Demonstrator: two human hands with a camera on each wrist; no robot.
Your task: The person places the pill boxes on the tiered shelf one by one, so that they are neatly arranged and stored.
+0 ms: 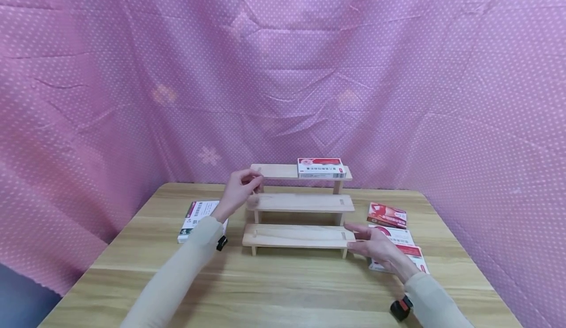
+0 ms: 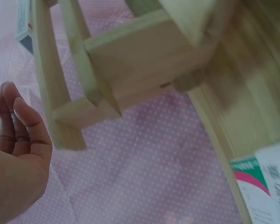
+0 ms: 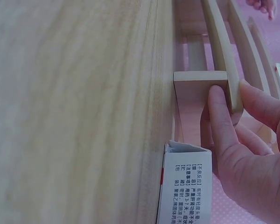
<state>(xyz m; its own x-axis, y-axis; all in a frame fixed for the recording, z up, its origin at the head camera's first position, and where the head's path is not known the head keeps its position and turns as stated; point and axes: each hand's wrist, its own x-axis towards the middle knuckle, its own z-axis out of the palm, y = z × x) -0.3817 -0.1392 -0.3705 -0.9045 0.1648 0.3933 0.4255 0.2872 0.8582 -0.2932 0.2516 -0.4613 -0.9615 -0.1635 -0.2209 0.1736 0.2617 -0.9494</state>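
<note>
A three-tier wooden display stand point(image 1: 298, 202) stands on the table. My right hand point(image 1: 376, 249) grips the right end of its lowest step; in the right wrist view the thumb point(image 3: 263, 105) lies on the board's upper face and the fingers point(image 3: 222, 123) are against its underside and leg. Beside the left end of the top step is my left hand point(image 1: 240, 190). Its fingers are loosely bent and hold nothing, and in the left wrist view a gap separates them from the wood. One red-and-white medicine box point(image 1: 321, 168) lies on the top step, toward the right.
Left of the stand lie white medicine boxes point(image 1: 197, 215), partly behind the left forearm. On the right are a red box point(image 1: 387, 215) and white-and-red boxes point(image 1: 415, 257), partly hidden by the right hand. A pink dotted cloth point(image 1: 283, 72) hangs behind the table point(image 1: 283, 293).
</note>
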